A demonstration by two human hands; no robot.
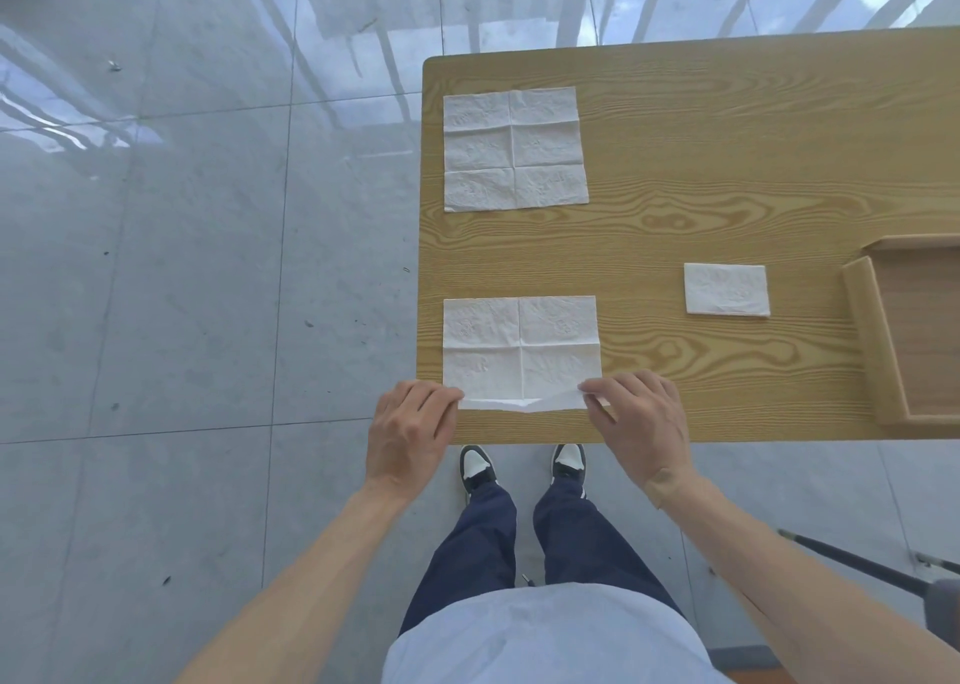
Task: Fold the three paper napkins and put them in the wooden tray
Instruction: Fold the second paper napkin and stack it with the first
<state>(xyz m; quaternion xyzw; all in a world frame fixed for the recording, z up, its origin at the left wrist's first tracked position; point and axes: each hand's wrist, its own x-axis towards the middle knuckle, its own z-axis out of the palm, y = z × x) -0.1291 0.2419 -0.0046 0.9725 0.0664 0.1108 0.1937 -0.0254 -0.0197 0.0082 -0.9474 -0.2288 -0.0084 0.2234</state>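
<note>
Three white paper napkins lie on the wooden table (727, 163). The near napkin (521, 348) lies by the table's front left corner, its near edge lifted and curled over. My left hand (410, 434) pinches its near left corner, and my right hand (636, 423) pinches its near right corner. Unfolded and flat, a second napkin (514, 149) rests at the far left. A small folded napkin (726, 289) sits on the table just left of the wooden tray (867, 340), which is cut off by the right edge of the frame and shows nothing inside.
The table's left and front edges border a glossy grey tiled floor (182, 267). My feet stand just under the front edge. A dark rod (857, 561) slants across the floor at lower right.
</note>
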